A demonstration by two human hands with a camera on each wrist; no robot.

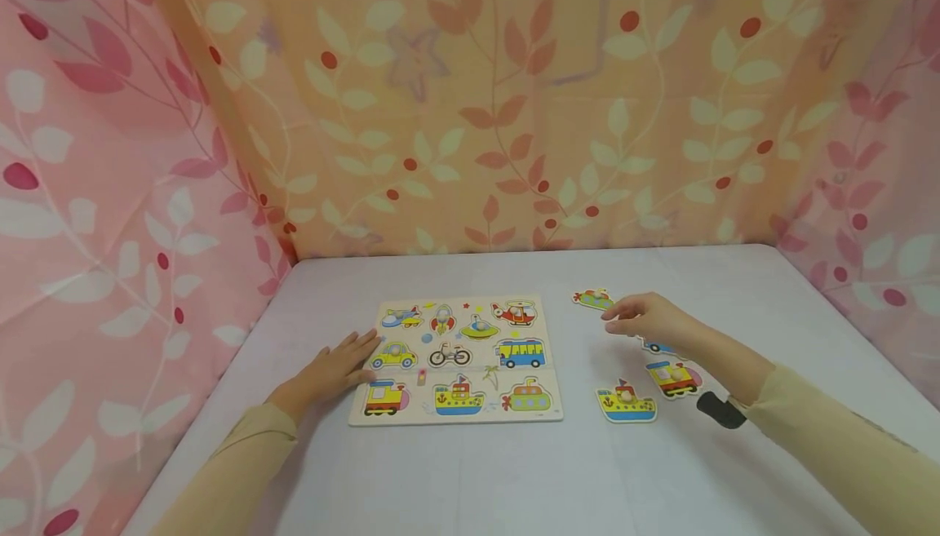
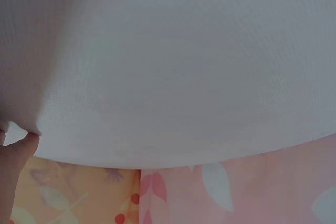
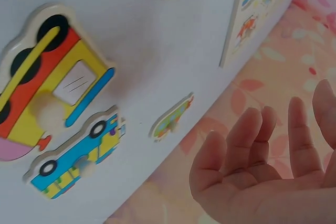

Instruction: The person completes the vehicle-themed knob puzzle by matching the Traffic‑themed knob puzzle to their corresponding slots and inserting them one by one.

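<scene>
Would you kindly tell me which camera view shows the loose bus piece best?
The right wrist view: there the loose bus piece appears large and clear of the hand. The head view shows it small and partly hidden behind the right hand; the left wrist view does not show it.

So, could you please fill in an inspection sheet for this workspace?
Surface: pale table, flat-looking.
Job's things: puzzle board lying flat, with vehicle pictures; off it, to its right, submarine piece, bus piece, train piece and ship piece.
Clutter: dark object beside the right sleeve; cannot tell what it is.
Left hand: fingers extended, at the board's left edge.
Right hand: holds nothing, near the submarine piece, fingers loosely bent.
Cables: nothing seen.
Surroundings: floral curtains, orange behind, pink at the sides.
</scene>
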